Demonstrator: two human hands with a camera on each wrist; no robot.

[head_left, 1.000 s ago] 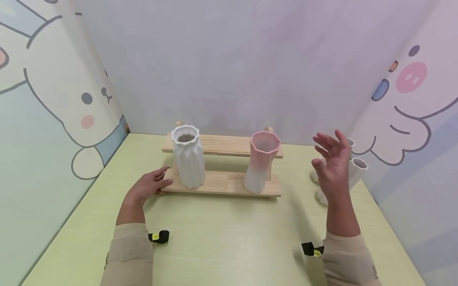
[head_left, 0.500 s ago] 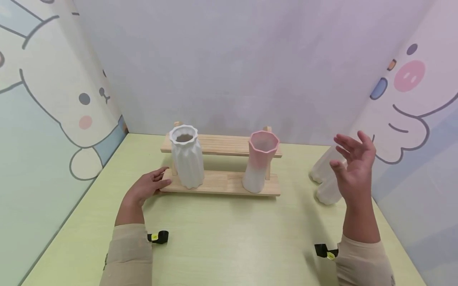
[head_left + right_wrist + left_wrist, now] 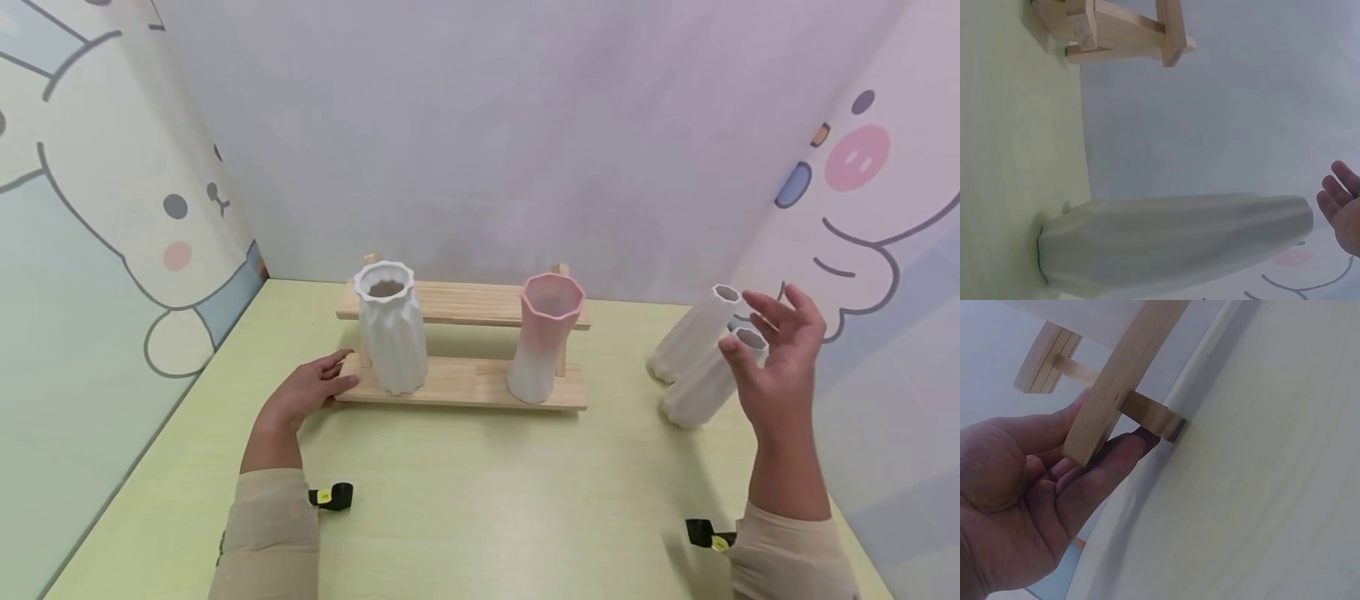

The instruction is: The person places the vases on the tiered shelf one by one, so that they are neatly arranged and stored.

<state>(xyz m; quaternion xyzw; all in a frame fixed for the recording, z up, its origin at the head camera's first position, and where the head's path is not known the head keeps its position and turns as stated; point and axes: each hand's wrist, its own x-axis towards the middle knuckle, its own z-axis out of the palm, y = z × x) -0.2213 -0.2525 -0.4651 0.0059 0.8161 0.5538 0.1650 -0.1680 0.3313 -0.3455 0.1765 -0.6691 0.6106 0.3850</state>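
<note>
My left hand holds the left end of a small two-tier wooden shelf. In the left wrist view, the thumb lies over the lower board and the fingers are beneath it. A ribbed white vase stands upright on that board's left part, and a pink-and-white vase stands on its right part. At the right, my right hand is raised with fingers spread and nothing in it. Near it are two white vases, a rear one and a front one. The right wrist view shows a gap between hand and vase.
A pale yellow-green tabletop carries everything. Behind it rises a plain grey-lilac backdrop, with cartoon-printed panels at left and right. A small black camera is worn on each wrist.
My right hand has moved to the right, uncovering the two white vases it had partly hidden. The left hand, the shelf and the vases on it stay in place.
</note>
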